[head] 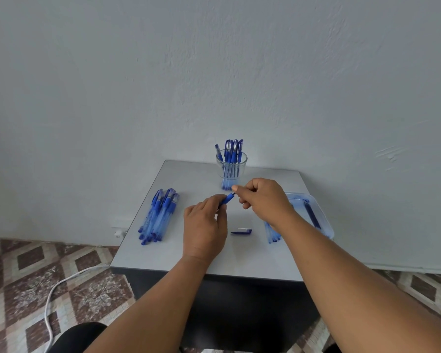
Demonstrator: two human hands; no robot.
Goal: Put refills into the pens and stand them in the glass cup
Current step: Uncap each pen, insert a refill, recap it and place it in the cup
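At frame centre, the left hand [204, 225] grips a blue pen [227, 199] while the right hand [262, 197] pinches its tip. The glass cup [231, 167] of pens stands just above them, a loose cap [242, 231] below.

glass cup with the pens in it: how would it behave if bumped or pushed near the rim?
The glass cup looks apt to tip: the pens stand well above its rim and its base narrows. As glass, it is probably fragile and may slide on the smooth table. It stands near the far edge.
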